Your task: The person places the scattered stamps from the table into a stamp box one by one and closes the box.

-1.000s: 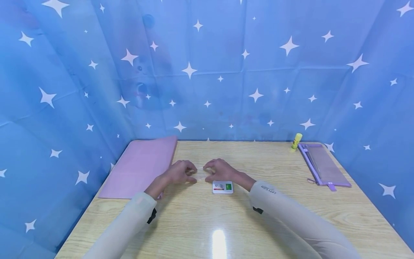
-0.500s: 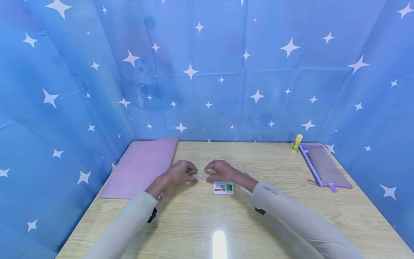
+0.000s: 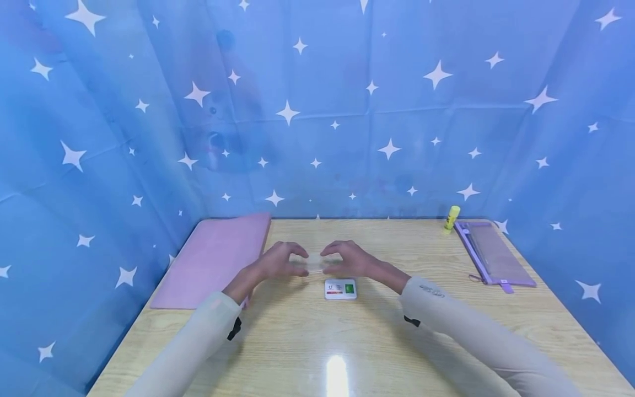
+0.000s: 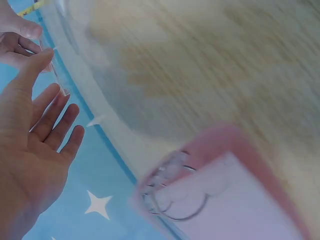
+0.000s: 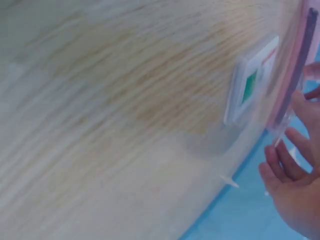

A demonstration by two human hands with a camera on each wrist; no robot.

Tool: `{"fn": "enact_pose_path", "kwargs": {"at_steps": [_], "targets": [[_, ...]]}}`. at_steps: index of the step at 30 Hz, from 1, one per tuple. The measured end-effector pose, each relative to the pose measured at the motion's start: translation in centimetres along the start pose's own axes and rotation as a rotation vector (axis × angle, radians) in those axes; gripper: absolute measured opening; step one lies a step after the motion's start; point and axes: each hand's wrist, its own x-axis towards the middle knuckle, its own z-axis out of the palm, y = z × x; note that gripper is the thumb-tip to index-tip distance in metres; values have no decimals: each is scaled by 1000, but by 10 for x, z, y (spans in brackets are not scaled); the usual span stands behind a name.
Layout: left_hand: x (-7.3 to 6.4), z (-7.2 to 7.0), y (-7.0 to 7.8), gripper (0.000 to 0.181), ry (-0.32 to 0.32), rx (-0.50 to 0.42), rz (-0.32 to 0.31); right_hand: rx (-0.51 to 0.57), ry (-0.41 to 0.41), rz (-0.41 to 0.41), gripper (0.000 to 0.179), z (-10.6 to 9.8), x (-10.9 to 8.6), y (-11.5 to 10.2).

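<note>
A thin, clear plastic piece (image 3: 315, 263) spans the gap between the two hands above the table. My left hand (image 3: 283, 260) pinches its left end between thumb and fingers; the left wrist view shows the clear edge (image 4: 61, 80) at the fingertips, with the other fingers spread. At the opposite end, my right hand (image 3: 351, 260) pinches it the same way. Just below the hands in the head view lies a small white flat case (image 3: 340, 289) with red and green print. It also shows in the right wrist view, where the case (image 5: 250, 82) sits near the right hand (image 5: 300, 160).
A pink folder (image 3: 213, 262) lies at the left; metal rings (image 4: 175, 200) show inside it. On the right are a purple mesh zip pouch (image 3: 501, 253) and an upright yellow glue stick (image 3: 451, 218). A starry blue curtain (image 3: 337, 182) encloses the wooden table (image 3: 278, 342).
Both hands have risen slightly and shifted a little right, the right hand more. The clear piece shows more plainly between them. The head view has tilted slightly.
</note>
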Motion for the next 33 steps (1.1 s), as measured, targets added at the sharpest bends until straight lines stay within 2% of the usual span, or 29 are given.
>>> {"fn": "enact_pose_path", "kwargs": {"at_steps": [6,18,24,33], "targets": [[5,-1,16,47,-17,-2,42,-37,34,-56,44,-13,-14,1],[12,6,39,45,-25,38,158,-45,51,15,45,-25,-47,-7],[11,14,43,46,-39,24,156,-69,70,20,46,-23,-58,-8],[9,26,47,45,-59,30,175,-13,84,56,44,-15,-72,-10]]}}
